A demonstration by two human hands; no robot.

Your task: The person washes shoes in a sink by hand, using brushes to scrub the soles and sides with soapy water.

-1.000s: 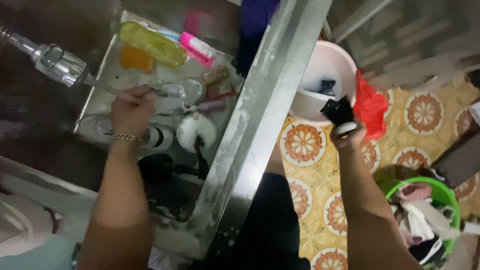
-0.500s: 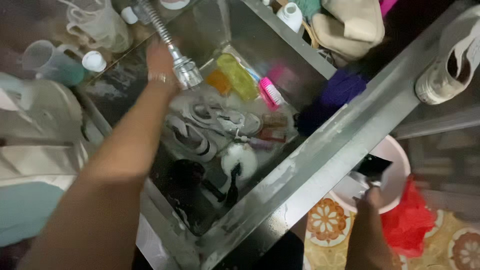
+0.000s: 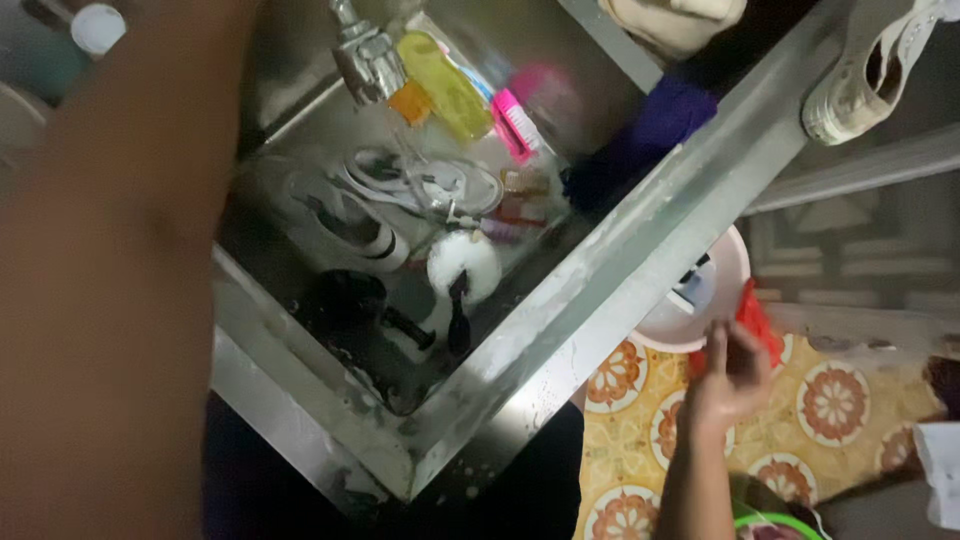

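Steel fills most of my view, but I start at my right hand (image 3: 728,380), which hangs open over the patterned floor tiles (image 3: 830,400), fingers (image 3: 716,345) loosely spread and holding nothing. Just beyond those fingertips sits a white bucket (image 3: 722,290) with a small dark-and-pale object inside, and touching its far side is a red plastic bag (image 3: 757,320). My left forearm (image 3: 110,270) crosses the near side of the frame as a big blur; the hand itself runs out of view at the top, so I cannot tell how its fingers stand. Closest to that arm is the metal tap (image 3: 366,60), and below it the steel sink (image 3: 560,330) holds white shoes (image 3: 350,215), a yellow bottle (image 3: 445,85) and a pink brush (image 3: 517,125). Another white shoe (image 3: 865,75) rests on the ledge well away from my right fingers.
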